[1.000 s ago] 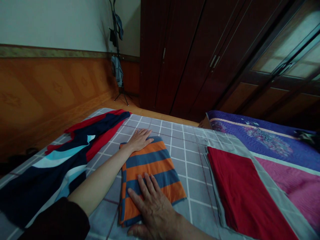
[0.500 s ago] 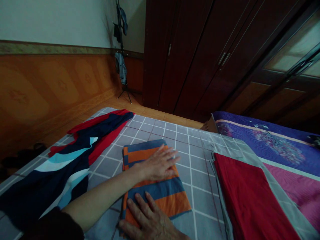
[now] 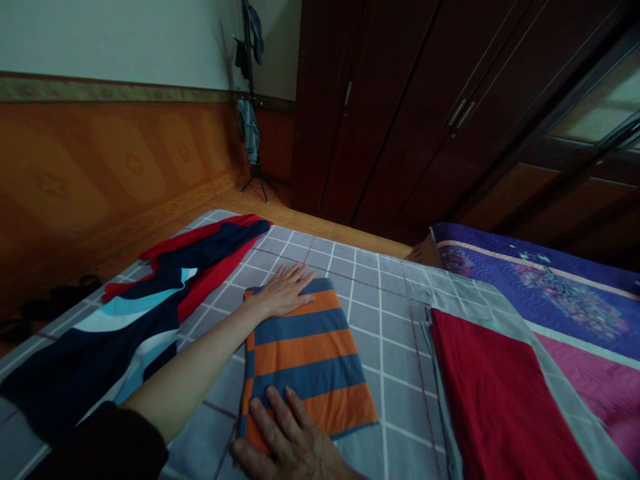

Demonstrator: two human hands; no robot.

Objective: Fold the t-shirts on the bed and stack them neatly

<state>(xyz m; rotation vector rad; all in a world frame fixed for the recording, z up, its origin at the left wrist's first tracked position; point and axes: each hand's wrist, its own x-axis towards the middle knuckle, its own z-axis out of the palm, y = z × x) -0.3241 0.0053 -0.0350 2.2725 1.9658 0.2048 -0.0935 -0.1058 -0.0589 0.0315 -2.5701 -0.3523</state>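
Note:
A folded cloth with orange and blue-grey stripes (image 3: 310, 347) lies flat on the grey checked bed cover (image 3: 405, 360). My left hand (image 3: 287, 291) rests palm down on its far left edge, fingers spread and nothing held. On the near left part of the same cloth lies my right hand (image 3: 295, 433), also palm down with fingers apart. Its wrist runs out of view at the bottom.
Navy, light blue and white clothing (image 3: 135, 327) lies over red fabric (image 3: 220, 277) on the left. Folded red fabric (image 3: 505, 393) is on the right, near a purple floral mattress (image 3: 560, 287). Behind stand a coat rack (image 3: 251, 100) and dark wardrobe (image 3: 380, 113).
My left hand has slid left and away from me, from the middle right of the striped cloth to its far edge. My right hand stays almost in place.

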